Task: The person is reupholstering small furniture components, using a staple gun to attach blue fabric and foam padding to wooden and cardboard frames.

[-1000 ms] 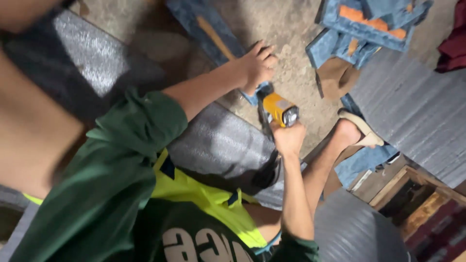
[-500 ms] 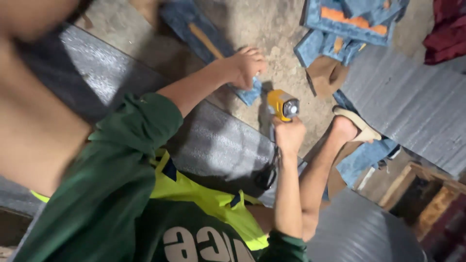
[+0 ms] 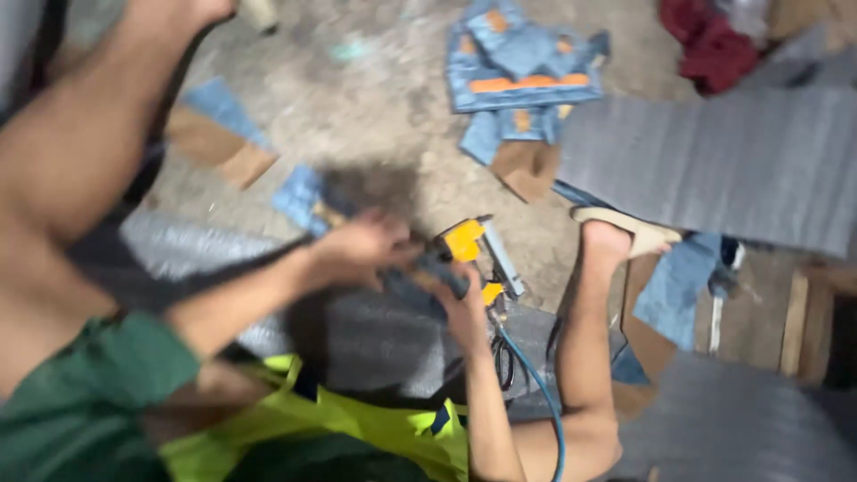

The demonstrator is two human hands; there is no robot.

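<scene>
My right hand (image 3: pixel 461 303) grips a yellow and grey pneumatic nail gun (image 3: pixel 475 248), its nose pointing away from me over the grey padded sheet (image 3: pixel 375 344). A blue air hose (image 3: pixel 538 386) runs from the tool back past my right forearm. My left hand (image 3: pixel 364 247) is right beside the tool, fingers curled over a dark blue fabric piece (image 3: pixel 308 198) at the sheet's far edge. The picture is blurred, so the exact hold is unclear. My right foot in a tan sandal (image 3: pixel 625 234) rests on the floor to the right of the tool.
Blue fabric-covered pieces with orange stripes (image 3: pixel 522 67) and brown cardboard cut-outs (image 3: pixel 528 170) lie on the concrete floor. A large grey padded sheet (image 3: pixel 714 161) is at the right, a red cloth (image 3: pixel 710 45) at the top right. A bare blurred limb (image 3: pixel 80 152) fills the upper left.
My left hand has drawn back from the blue piece farther out to right beside the tool. The nail gun has tipped over and come lower. The view has swung.
</scene>
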